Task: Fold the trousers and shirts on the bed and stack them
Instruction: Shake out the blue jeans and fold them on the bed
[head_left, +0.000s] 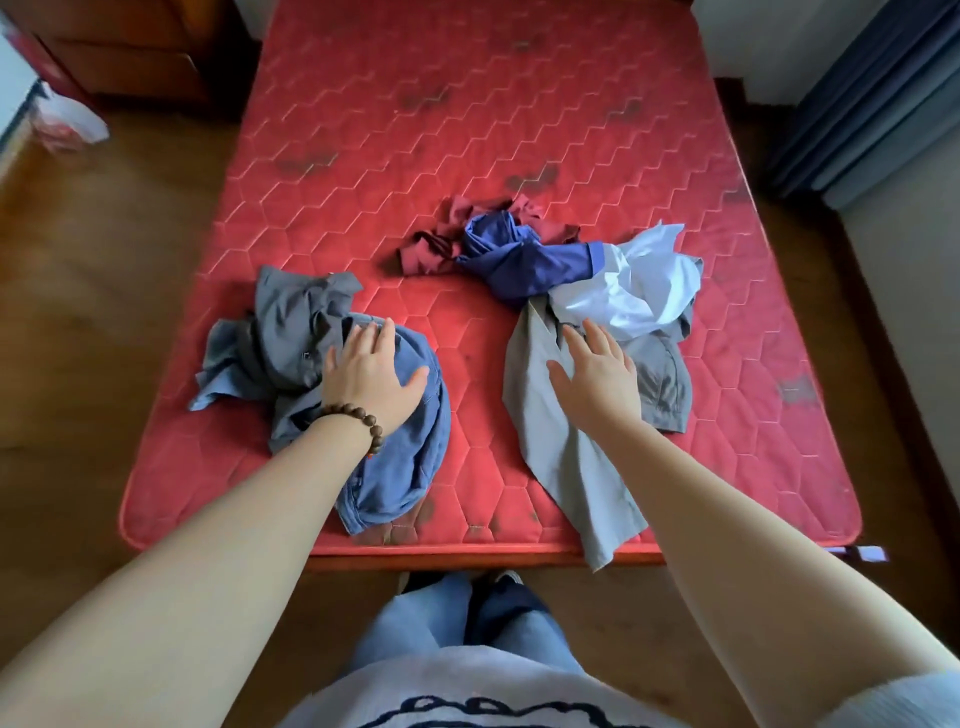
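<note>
Crumpled clothes lie on a red quilted mattress (467, 130). At the near left, a grey shirt (291, 322) is tangled with blue trousers (410, 462); my left hand (371, 376) rests flat on them, fingers apart, a bead bracelet on the wrist. At the near right, beige-grey trousers (566, 457) stretch to the front edge, and my right hand (597, 371) lies open on them. Behind it sit a white shirt (639, 286), a dark blue garment (519, 254) and a maroon garment (447, 244), all bunched together.
Wooden floor surrounds the bed. A wooden cabinet (130, 47) and a plastic bag (67, 119) stand at the far left. Blue-grey curtains (878, 98) hang at the far right. My legs (467, 618) are against the bed's front edge.
</note>
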